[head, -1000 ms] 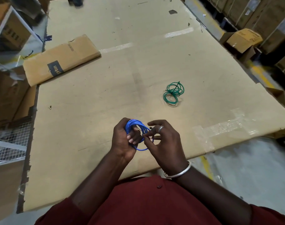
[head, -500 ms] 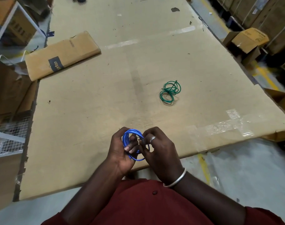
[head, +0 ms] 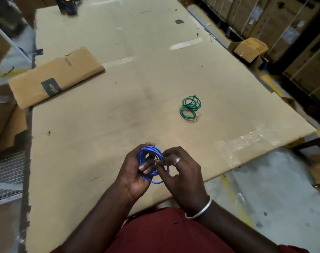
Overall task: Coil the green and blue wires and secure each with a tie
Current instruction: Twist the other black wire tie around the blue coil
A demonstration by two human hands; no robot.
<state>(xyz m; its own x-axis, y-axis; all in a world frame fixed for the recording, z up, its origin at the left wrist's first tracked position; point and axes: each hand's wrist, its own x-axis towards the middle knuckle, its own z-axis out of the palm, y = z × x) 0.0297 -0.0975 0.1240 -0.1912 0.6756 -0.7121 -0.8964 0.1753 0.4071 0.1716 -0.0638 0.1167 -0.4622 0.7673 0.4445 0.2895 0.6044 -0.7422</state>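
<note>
The blue wire (head: 148, 150) is wound into a small coil and held over the near edge of the cardboard-covered table (head: 104, 125). My left hand (head: 132, 172) grips the coil from the left, fingers through its loops. My right hand (head: 181, 172), wearing a ring and a bangle, pinches the coil's right side with thumb and forefinger; whether a tie is between them is too small to tell. The green wire (head: 190, 107) lies coiled on the table, up and to the right of both hands, untouched.
A flattened cardboard box (head: 55, 77) lies at the table's far left. Stacked cartons (head: 290, 33) and an open box (head: 250, 49) stand on the floor to the right. A wire mesh rack (head: 6, 176) is at the left edge. A clear tape patch (head: 246, 145) marks the table's near right corner.
Both hands keep hold of the blue coil, with the right fingers shifting slightly on its right side. The green coil has not moved; the apparent shift is my head moving.
</note>
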